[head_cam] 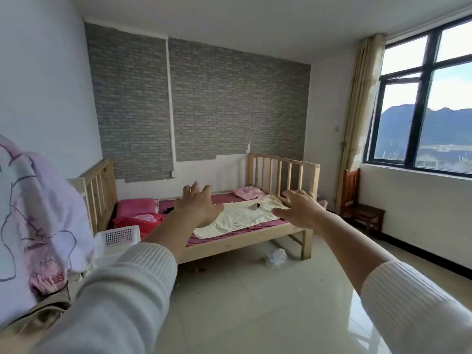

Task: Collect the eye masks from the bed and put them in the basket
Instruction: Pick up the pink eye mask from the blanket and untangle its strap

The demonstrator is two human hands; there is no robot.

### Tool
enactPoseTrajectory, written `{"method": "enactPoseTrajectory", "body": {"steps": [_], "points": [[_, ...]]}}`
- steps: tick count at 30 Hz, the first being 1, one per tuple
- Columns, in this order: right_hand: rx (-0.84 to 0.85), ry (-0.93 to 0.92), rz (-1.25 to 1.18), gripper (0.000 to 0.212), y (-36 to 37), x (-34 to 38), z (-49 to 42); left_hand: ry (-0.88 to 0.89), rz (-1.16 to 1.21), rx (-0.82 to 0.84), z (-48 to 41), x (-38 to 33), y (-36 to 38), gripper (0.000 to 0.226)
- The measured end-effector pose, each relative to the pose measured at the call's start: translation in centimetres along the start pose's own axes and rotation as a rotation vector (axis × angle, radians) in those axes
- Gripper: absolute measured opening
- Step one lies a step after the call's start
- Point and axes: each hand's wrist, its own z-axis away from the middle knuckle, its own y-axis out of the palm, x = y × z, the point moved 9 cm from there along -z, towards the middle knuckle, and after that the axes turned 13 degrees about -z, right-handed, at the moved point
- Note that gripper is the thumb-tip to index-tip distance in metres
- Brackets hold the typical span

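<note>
A small wooden bed [242, 242] stands against the far brick-papered wall. On its cream blanket [237, 218] lies a small eye mask [254, 206], grey and black. Another dark item [169, 209] lies on the purple sheet near the pink pillow; I cannot tell what it is. A white perforated basket [118, 236] sits at the bed's left end. My left hand [198, 204] and my right hand [300, 206] are both stretched out in front of me, fingers spread, holding nothing. Both hands are well short of the bed.
A pink pillow [135, 206] and a red bag [143, 221] lie at the bed's left end, folded pink cloth [247, 192] at the right. A crumpled plastic bag [275, 258] lies on the tiled floor. A wooden chair [360, 208] stands under the window. Bedding [38, 221] is piled at my left.
</note>
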Motion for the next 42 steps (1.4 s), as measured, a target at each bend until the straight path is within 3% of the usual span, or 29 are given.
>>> {"method": "enactPoseTrajectory", "body": {"steps": [25,34,42], "points": [[-0.026,0.005,0.002,0.075,5.5,-1.2,-8.8,0.053,-0.070,0.013,-8.5,0.4,4.9,0.069],[-0.001,-0.002,0.011,0.073,7.9,-5.6,-19.5,0.037,-0.038,0.043,-19.5,-2.7,9.2,0.070],[0.021,-0.027,0.005,0.067,7.8,-11.3,-34.5,0.019,0.017,0.024,-35.0,-8.4,11.8,0.065]]}}
